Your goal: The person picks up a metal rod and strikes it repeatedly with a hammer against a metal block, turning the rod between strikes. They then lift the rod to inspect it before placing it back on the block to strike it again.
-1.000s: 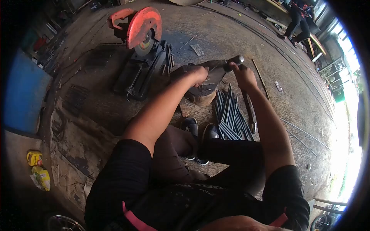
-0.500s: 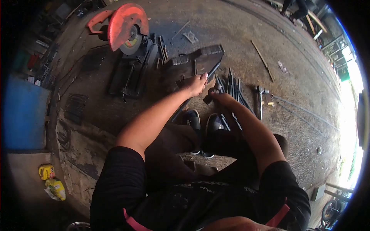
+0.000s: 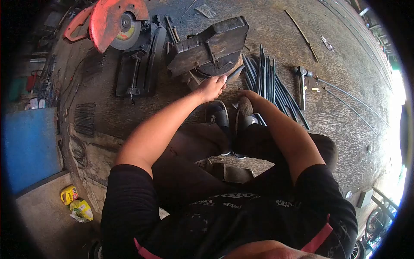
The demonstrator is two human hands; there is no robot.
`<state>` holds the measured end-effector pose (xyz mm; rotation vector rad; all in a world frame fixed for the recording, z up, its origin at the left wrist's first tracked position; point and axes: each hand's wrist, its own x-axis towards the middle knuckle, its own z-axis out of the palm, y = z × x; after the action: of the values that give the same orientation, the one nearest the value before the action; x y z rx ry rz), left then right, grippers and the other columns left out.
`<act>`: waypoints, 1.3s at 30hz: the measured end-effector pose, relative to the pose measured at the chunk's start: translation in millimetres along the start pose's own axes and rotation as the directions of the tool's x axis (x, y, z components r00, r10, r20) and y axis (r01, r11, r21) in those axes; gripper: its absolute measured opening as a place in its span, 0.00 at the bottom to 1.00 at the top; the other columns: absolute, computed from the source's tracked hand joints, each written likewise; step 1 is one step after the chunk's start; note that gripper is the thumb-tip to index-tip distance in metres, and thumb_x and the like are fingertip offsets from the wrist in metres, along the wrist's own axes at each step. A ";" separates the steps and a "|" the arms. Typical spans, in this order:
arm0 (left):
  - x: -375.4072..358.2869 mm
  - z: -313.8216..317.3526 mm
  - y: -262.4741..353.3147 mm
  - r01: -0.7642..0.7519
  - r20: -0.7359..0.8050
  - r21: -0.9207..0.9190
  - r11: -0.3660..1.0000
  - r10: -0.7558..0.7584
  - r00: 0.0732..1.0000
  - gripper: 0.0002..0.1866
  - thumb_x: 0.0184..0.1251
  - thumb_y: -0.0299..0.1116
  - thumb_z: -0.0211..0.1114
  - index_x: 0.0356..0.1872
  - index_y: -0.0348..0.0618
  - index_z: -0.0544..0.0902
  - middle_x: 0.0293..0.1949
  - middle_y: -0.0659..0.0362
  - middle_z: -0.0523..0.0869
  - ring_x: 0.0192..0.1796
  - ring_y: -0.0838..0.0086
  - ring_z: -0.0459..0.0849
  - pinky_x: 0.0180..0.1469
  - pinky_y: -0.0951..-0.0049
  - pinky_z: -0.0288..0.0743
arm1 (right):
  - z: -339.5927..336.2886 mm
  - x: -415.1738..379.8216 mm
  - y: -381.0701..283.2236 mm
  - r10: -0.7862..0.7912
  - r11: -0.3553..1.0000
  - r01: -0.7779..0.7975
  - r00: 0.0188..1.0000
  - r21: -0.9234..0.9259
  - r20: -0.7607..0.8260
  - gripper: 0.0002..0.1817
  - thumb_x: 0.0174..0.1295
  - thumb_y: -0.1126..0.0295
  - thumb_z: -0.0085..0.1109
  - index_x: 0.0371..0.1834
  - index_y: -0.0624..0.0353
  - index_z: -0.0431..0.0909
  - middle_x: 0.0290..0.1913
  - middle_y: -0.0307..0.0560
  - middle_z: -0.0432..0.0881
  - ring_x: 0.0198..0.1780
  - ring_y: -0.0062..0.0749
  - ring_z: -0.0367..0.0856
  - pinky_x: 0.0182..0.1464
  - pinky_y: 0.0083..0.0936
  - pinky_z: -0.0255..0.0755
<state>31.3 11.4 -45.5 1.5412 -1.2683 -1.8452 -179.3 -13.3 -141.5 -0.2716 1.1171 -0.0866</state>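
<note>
My left hand (image 3: pixel 212 89) is closed around a dark metal rod (image 3: pixel 235 74), whose far end points up and right, close to a heavy steel block (image 3: pixel 211 45) on a stand. My right hand (image 3: pixel 249 94), a little to the right and lower, is closed on what looks like a hammer (image 3: pixel 246 106); its brown part shows below the fingers, above my right shoe, and much of it is hidden. Beside that hand, a bundle of dark metal rods (image 3: pixel 266 75) lies on the ground.
An orange cut-off saw (image 3: pixel 118 21) stands at upper left. Another hammer (image 3: pixel 303 86) lies right of the rods, near long thin bars (image 3: pixel 351 108). A thin stick (image 3: pixel 302 36) lies farther back. Yellow packages (image 3: pixel 75 203) sit at lower left.
The view has tilted and shifted, so the block and rods look nearer. The hammer in my right hand has turned, its brown part now below the fingers. The left hand still grips the rod.
</note>
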 end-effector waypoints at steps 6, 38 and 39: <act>-1.2 6.5 14.3 -0.058 -0.029 -0.036 0.998 0.057 0.998 0.23 0.76 0.56 0.44 0.34 0.47 0.72 0.19 0.70 0.64 0.16 0.87 0.58 0.17 0.81 0.50 | 4.1 -24.3 4.5 -0.395 0.887 0.404 0.915 -0.224 0.087 0.24 0.61 0.55 0.57 0.55 0.58 0.71 0.45 0.49 0.79 0.45 0.36 0.79 0.50 0.34 0.76; -196.8 23.0 143.9 -0.713 -0.298 -0.547 0.438 0.694 0.655 0.23 0.75 0.45 0.53 0.55 0.32 0.75 0.42 0.49 0.85 0.43 0.63 0.85 0.50 0.60 0.79 | 117.5 -227.8 80.5 -0.733 0.565 0.825 0.499 0.005 0.463 0.13 0.68 0.71 0.56 0.51 0.62 0.68 0.38 0.46 0.79 0.39 0.29 0.79 0.44 0.27 0.74; -196.1 20.7 141.9 -0.714 -0.300 -0.545 0.441 0.692 0.657 0.23 0.75 0.45 0.53 0.55 0.32 0.75 0.42 0.49 0.85 0.43 0.63 0.85 0.50 0.60 0.79 | 116.9 -226.6 82.0 -0.730 0.568 0.823 0.500 0.008 0.466 0.13 0.68 0.71 0.56 0.51 0.62 0.68 0.38 0.46 0.79 0.39 0.29 0.79 0.44 0.27 0.74</act>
<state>38.2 102.7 179.5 0.5086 -0.8994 -1.4059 -179.4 132.2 83.4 -0.9620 0.4728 -0.7064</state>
